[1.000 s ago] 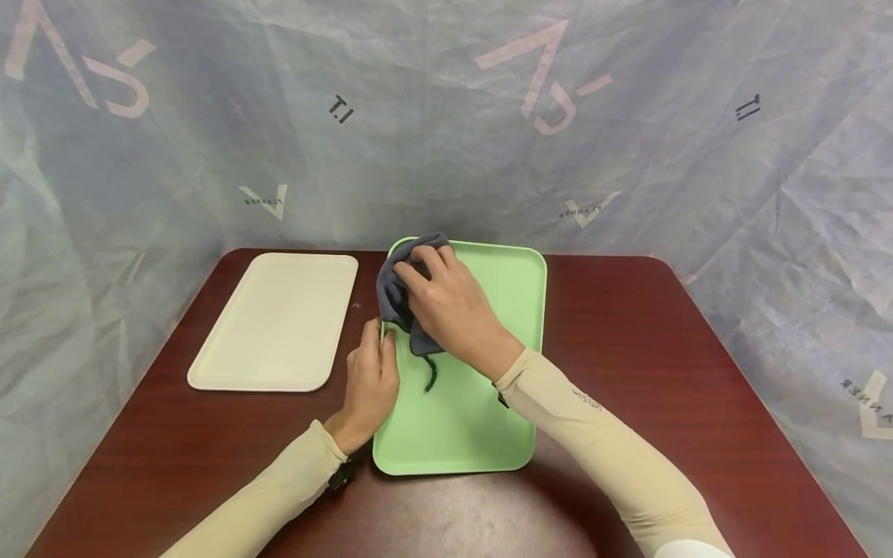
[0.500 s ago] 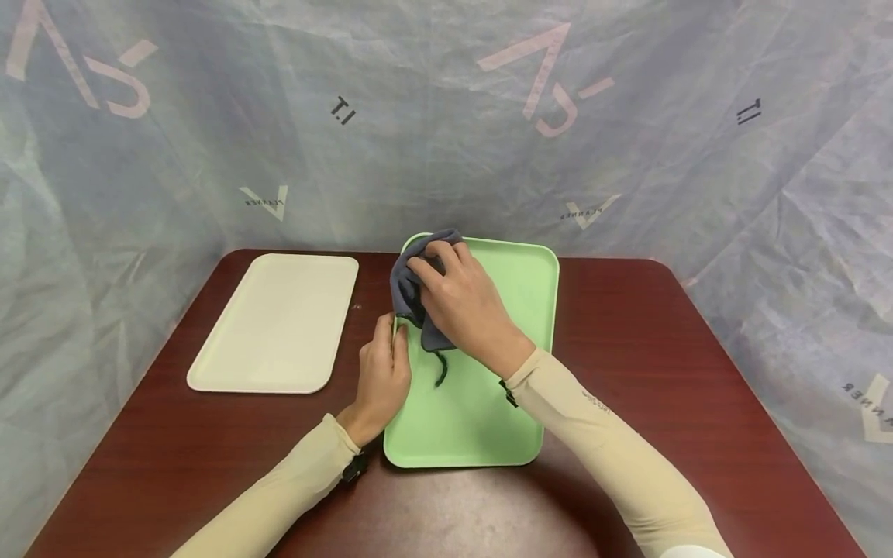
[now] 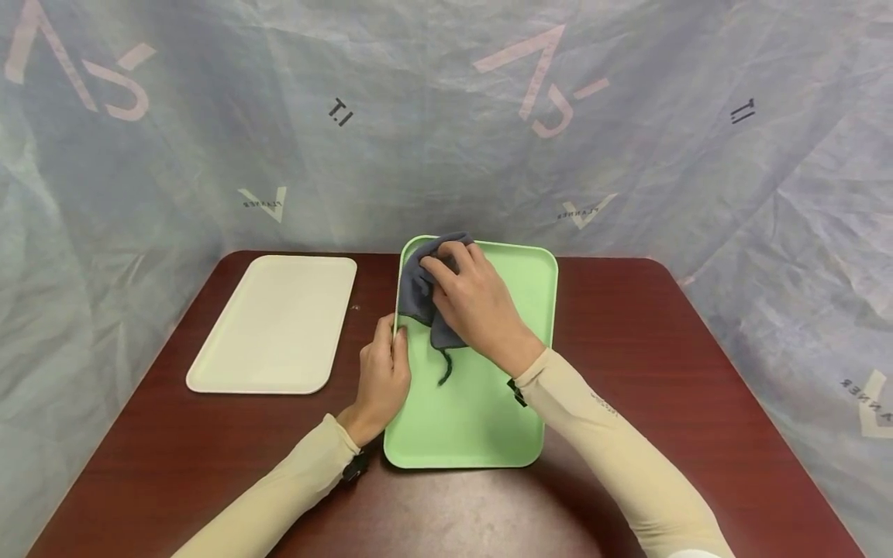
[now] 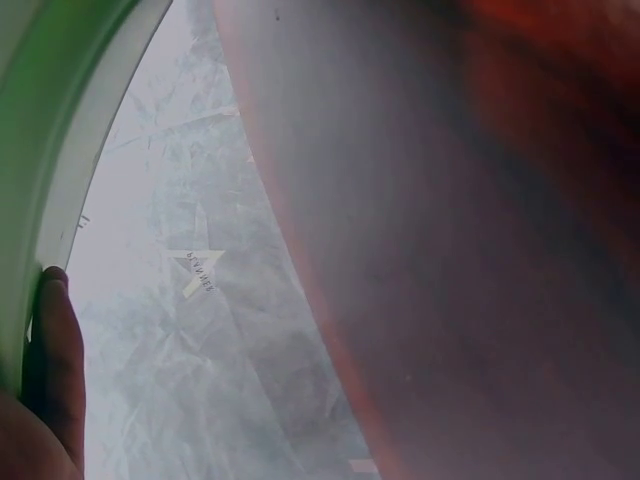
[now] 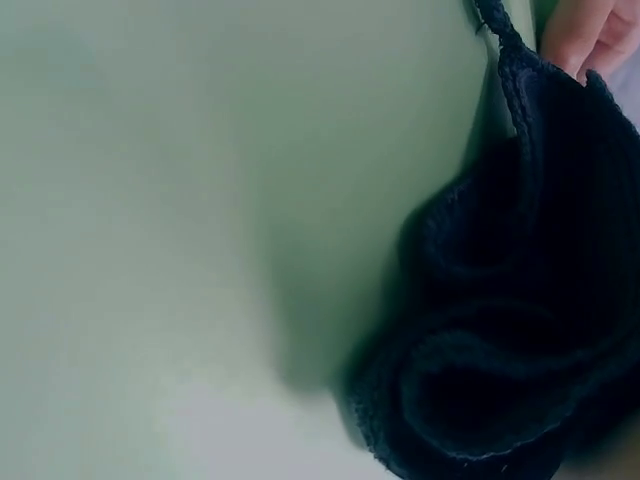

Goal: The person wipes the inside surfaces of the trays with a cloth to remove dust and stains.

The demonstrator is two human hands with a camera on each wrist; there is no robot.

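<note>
Green tray with grey-blue cloth, two hands engaged

Item 1: rectangular green tray (image 3: 463, 422), raised rim, rounded corners; centre of the head frame, long sides running away from the viewer.
Item 2: grey-blue cloth (image 3: 415, 298), bunched, dark-edged, a dark cord (image 3: 445, 368) trailing from it; lies against the tray's upper left part, beside the rim.
Item 3: left hand (image 3: 380, 380), clamped on the tray's left rim, just below the cloth.
Item 4: right hand (image 3: 481, 302), fingers curled on the cloth; near the left hand but apart from it.
Item 5: rectangular cream tray (image 3: 275, 322), left of centre, lying flat, apart from the green one.
Item 6: reddish-brown worktop (image 3: 663, 372), beneath both trays.
Item 7: printed grey sheeting (image 3: 418, 155), creased, across the upper frame and both sides.
</note>
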